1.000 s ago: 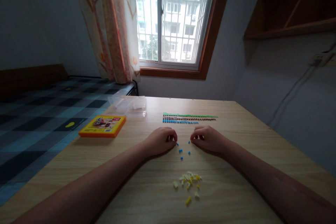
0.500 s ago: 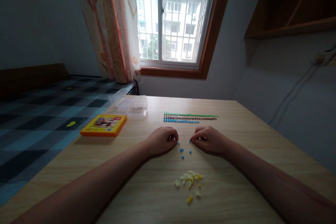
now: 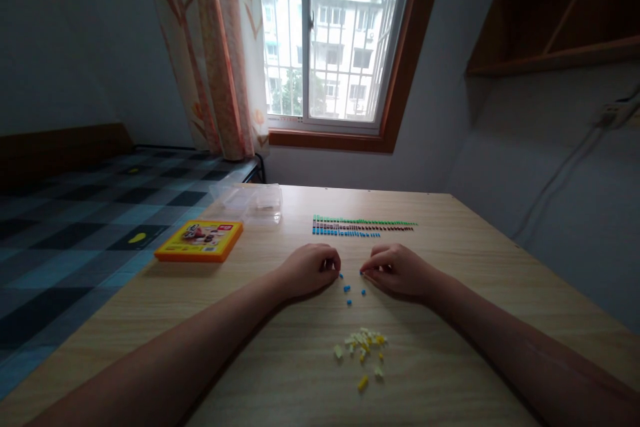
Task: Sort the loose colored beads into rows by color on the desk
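Note:
My left hand (image 3: 313,268) rests on the wooden table with its fingers curled, thumb and forefinger closed at a tiny blue building brick (image 3: 341,275). Opposite it, my right hand (image 3: 395,268) pinches another small blue brick (image 3: 361,273) at its fingertips. Between and just below the hands lie several loose blue bricks (image 3: 347,289). Nearer to me is a scattered pile of cream and yellow bricks (image 3: 367,340), with a longer yellow brick (image 3: 363,383) at its near side. Beyond the hands, small bricks stand in three rows: green (image 3: 360,220), dark brown (image 3: 357,227) and blue (image 3: 345,233).
A yellow and orange box (image 3: 200,241) lies at the table's left edge. Behind it sits a clear plastic tray (image 3: 250,203). A bed with a checked cover (image 3: 100,213) adjoins the table on the left. The window (image 3: 340,40) is straight ahead.
Both hands hold nearly the same place and pose, with the bricks lying as before. The whole view has shifted very slightly downward.

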### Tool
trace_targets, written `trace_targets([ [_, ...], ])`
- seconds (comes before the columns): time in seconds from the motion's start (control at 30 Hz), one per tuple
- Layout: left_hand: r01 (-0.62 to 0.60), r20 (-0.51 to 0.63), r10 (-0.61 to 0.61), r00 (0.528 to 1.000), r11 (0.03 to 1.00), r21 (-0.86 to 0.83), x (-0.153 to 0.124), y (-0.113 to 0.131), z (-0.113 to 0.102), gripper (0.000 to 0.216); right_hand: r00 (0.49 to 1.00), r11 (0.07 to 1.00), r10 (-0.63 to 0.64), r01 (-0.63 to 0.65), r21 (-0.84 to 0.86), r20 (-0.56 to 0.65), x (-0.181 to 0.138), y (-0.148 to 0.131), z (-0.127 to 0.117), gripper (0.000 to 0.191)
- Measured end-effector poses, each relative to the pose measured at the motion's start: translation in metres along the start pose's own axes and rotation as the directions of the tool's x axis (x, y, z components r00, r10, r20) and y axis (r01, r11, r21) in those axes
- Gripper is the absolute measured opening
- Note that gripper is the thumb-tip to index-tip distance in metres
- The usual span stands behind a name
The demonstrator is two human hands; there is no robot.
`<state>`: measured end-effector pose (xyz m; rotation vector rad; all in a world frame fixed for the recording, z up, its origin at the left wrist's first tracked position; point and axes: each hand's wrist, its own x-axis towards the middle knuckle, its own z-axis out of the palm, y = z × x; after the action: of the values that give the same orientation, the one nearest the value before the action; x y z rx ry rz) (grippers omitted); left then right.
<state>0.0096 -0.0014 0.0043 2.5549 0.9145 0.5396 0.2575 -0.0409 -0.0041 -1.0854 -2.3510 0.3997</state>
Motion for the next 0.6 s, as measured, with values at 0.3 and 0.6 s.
trace_targets([
  [0.3, -0.003, 0.001, 0.003, 1.0, 1.0, 0.006, 0.0, -0.001, 0.001, 0.013, 0.995, 0.966, 0.051, -0.071, -0.25, -0.086, -0.002, 0.038, -0.015, 0.015],
  [0.6, -0.017, 0.009, 0.017, 1.0, 1.0, 0.013, 0.001, -0.003, 0.001, 0.013, 0.938, 0.902, 0.228, -0.305, -0.307, -0.262, -0.005, 0.08, -0.019, 0.024],
])
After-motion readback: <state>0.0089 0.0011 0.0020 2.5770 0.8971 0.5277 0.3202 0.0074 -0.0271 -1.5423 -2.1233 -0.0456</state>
